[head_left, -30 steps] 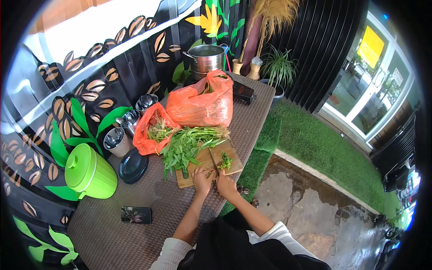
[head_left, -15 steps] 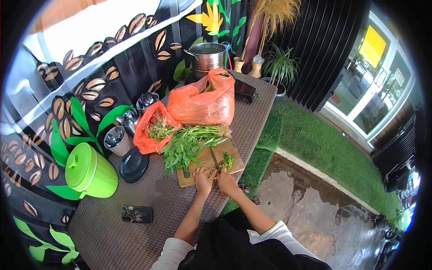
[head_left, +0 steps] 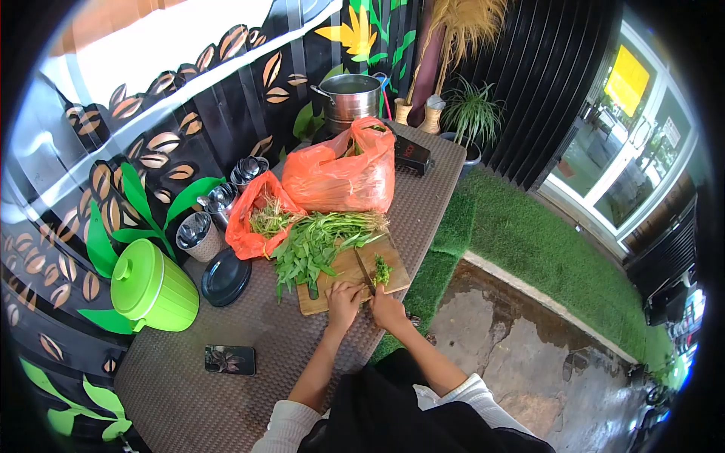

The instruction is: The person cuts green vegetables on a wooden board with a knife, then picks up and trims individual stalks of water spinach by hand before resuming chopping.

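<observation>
A knife is gripped in my right hand, its blade pointing away from me across the wooden cutting board. Just left of it, my left hand is closed, fingers bent down over the board's near part; what they hold, if anything, is hidden. Chopped green pieces lie in a small heap right of the blade. A bunch of leafy greens stretches over the board's far left side, stems toward the right.
Behind the greens stand a large orange plastic bag and a smaller orange bag. A steel pot is at the far end. Leftward on the table are cutlery cups, dark plates, a green bucket and a phone.
My right hand has shifted slightly right with the knife, widening the gap between my hands. My left hand stays in nearly the same place.
</observation>
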Tool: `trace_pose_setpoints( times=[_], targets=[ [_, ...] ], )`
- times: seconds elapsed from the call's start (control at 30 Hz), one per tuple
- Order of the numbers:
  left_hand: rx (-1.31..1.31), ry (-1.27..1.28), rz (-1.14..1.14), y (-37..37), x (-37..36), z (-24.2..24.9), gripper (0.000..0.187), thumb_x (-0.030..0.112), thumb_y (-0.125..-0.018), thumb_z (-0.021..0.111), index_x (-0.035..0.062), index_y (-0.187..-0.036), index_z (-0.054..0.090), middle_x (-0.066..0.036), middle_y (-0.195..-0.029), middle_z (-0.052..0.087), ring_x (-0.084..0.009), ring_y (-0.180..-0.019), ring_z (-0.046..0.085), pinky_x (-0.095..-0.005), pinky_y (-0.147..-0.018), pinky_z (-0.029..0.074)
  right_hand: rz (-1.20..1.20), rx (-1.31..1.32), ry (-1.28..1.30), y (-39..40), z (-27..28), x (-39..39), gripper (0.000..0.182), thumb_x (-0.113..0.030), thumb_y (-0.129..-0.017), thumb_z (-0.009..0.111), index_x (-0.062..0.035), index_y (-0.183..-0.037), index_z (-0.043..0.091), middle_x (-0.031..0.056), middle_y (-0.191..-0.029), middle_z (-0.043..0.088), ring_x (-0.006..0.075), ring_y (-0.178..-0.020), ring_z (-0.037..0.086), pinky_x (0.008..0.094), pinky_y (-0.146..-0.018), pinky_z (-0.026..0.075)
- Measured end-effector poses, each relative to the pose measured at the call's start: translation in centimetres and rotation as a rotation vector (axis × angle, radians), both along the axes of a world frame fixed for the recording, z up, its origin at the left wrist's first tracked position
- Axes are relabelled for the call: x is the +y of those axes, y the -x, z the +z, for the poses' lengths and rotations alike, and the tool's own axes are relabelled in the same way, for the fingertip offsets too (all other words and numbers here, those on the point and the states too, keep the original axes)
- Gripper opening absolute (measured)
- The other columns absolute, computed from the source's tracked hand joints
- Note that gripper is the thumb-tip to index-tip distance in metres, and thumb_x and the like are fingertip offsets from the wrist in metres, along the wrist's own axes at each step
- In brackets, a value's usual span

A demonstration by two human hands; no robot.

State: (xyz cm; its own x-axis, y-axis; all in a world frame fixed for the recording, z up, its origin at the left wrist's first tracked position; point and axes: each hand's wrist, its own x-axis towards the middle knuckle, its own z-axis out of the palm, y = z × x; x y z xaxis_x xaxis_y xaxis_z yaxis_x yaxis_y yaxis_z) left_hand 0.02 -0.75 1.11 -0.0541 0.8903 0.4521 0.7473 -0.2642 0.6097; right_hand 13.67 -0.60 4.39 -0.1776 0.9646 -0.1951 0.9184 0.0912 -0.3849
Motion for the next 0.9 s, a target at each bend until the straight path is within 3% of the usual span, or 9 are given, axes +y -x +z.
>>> trace_pose_setpoints(
  times=[0.17, 0.4, 0.5, 0.57, 0.9],
  targets=[
    [-0.210, 0.091, -0.012, -0.1, 1.1, -0.7, 0.011, 0.012, -0.072, 0.071, 0.0062, -0.081, 0.071, -0.008, -0.085, 0.067, -0.0251, -0.091, 0.056, -0.0368, -0.082, 0.040, 0.031, -0.006, 0.038, 0.0, 0.8, -0.4, 0.034, -0.027, -0.093, 0.044, 0.0008, -0.111, 0.036, 0.0261, -0.089, 0.063, 0.0428, -0.079, 0.064, 0.0503, -0.066, 0.052],
    [-0.147, -0.024, 0.044, -0.3, 0.8, -0.5, 0.011, 0.009, -0.070, 0.073, 0.0035, -0.079, 0.071, -0.008, -0.079, 0.066, -0.0267, -0.085, 0.056, -0.0377, -0.076, 0.045, 0.012, 0.013, 0.022, 0.4, -0.6, 1.3, 0.032, -0.025, -0.093, 0.044, 0.0008, -0.109, 0.038, 0.0258, -0.086, 0.064, 0.0419, -0.080, 0.064, 0.0503, -0.067, 0.052],
    [-0.254, 0.019, 0.025, -0.2, 0.8, -0.7, 0.011, 0.011, -0.070, 0.073, 0.0043, -0.079, 0.071, -0.008, -0.079, 0.065, -0.0262, -0.085, 0.055, -0.0378, -0.078, 0.043, 0.031, 0.029, 0.003, 0.1, -0.3, 0.7, 0.030, -0.025, -0.093, 0.044, 0.0005, -0.107, 0.038, 0.0258, -0.084, 0.064, 0.0413, -0.079, 0.064, 0.0498, -0.066, 0.052],
    [-0.293, 0.079, 0.008, -0.2, 0.8, -0.8, 0.009, 0.013, -0.074, 0.072, 0.0069, -0.080, 0.071, -0.006, -0.081, 0.064, -0.0257, -0.090, 0.053, -0.0386, -0.085, 0.036, 0.039, 0.017, -0.030, 0.4, 0.2, -0.2, 0.029, -0.026, -0.093, 0.043, 0.0004, -0.106, 0.039, 0.0256, -0.083, 0.064, 0.0414, -0.079, 0.064, 0.0500, -0.066, 0.052],
    [-0.136, -0.039, -0.028, 0.2, 0.4, -0.8, 0.014, 0.009, -0.069, 0.070, 0.0056, -0.082, 0.071, -0.007, -0.083, 0.065, -0.0248, -0.091, 0.055, -0.0371, -0.084, 0.039, 0.020, 0.080, 0.041, 0.3, 0.6, 0.1, 0.030, -0.025, -0.093, 0.044, 0.0015, -0.106, 0.038, 0.0271, -0.085, 0.063, 0.0419, -0.080, 0.064, 0.0504, -0.068, 0.052]
  ],
)
